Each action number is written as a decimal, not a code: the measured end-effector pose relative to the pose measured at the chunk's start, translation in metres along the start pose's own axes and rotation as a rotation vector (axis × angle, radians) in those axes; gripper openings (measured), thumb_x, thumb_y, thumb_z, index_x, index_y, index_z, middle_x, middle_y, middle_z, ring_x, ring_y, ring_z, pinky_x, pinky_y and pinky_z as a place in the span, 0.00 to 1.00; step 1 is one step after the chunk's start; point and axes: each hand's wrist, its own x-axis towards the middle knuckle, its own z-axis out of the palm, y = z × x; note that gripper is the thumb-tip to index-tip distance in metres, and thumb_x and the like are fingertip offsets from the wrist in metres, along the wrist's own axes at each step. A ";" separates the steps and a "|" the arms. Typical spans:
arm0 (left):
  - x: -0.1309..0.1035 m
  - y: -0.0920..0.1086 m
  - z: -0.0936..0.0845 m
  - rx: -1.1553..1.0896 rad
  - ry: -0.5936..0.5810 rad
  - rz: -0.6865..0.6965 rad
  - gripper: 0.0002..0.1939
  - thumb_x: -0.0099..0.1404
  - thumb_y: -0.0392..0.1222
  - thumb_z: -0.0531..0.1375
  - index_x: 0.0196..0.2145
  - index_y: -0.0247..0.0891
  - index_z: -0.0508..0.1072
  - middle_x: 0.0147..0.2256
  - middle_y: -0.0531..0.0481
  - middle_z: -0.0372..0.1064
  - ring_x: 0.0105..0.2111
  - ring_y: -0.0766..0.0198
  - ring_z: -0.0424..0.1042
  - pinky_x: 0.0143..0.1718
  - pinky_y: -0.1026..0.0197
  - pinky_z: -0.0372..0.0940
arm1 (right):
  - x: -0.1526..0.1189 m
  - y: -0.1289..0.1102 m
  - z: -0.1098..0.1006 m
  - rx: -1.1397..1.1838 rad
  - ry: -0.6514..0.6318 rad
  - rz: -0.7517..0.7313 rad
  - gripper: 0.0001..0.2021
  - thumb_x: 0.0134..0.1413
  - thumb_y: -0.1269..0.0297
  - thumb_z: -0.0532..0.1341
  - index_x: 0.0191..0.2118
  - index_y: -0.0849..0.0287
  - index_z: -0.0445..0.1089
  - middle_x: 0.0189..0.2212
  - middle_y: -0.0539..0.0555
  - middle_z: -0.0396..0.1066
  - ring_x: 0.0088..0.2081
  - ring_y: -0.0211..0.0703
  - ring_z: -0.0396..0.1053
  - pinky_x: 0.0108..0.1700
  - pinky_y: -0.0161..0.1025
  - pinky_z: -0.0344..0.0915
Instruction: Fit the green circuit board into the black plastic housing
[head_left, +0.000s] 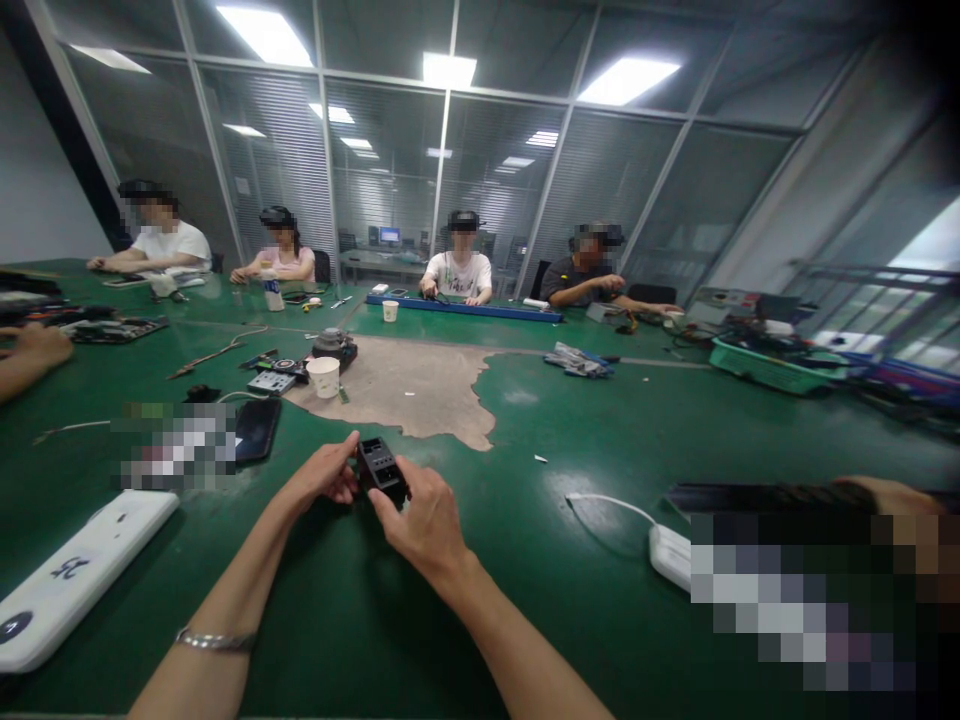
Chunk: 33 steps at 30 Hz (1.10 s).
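Observation:
Between my two hands is a small black plastic housing with rectangular openings and slots on its upper face, held tilted just above the green table. My left hand grips its left side, thumb at the top corner and fingers curled below. On the opposite side, my right hand has thumb and fingers closed about the lower right edge. What the housing's underside looks like is hidden. A brown board sheet with a torn edge lies just beyond my hands.
A white power bank and a dark phone lie at left. Paper cup and electronic parts stand ahead. Gloves and a green basket are at right, near a white adapter. Several people sit around the table.

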 end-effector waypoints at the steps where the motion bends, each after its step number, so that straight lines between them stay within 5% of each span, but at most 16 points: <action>1: 0.000 -0.001 -0.001 0.009 0.013 0.001 0.47 0.53 0.78 0.47 0.48 0.30 0.68 0.19 0.46 0.72 0.17 0.60 0.71 0.17 0.64 0.62 | -0.001 0.000 0.000 -0.005 -0.008 0.001 0.19 0.54 0.57 0.61 0.51 0.58 0.67 0.37 0.57 0.73 0.40 0.49 0.70 0.44 0.42 0.65; 14: 0.003 -0.002 -0.002 0.089 0.042 -0.002 0.46 0.55 0.76 0.49 0.51 0.30 0.67 0.20 0.46 0.72 0.16 0.59 0.71 0.17 0.64 0.61 | -0.006 0.007 0.006 0.024 -0.039 -0.026 0.32 0.49 0.51 0.64 0.57 0.63 0.61 0.47 0.61 0.70 0.48 0.53 0.67 0.50 0.46 0.63; 22: 0.001 -0.001 -0.002 0.126 -0.023 0.011 0.42 0.54 0.75 0.52 0.46 0.32 0.68 0.23 0.46 0.73 0.19 0.59 0.73 0.18 0.64 0.64 | -0.007 0.007 0.008 -0.034 -0.138 0.040 0.19 0.52 0.55 0.62 0.47 0.59 0.67 0.36 0.58 0.72 0.39 0.50 0.71 0.43 0.42 0.66; 33: 0.005 -0.004 -0.006 -0.081 0.026 -0.050 0.45 0.56 0.75 0.49 0.52 0.30 0.64 0.23 0.43 0.74 0.20 0.56 0.75 0.20 0.61 0.66 | 0.004 0.006 0.002 0.222 0.014 0.109 0.15 0.55 0.56 0.60 0.46 0.58 0.71 0.34 0.54 0.75 0.34 0.45 0.73 0.39 0.38 0.69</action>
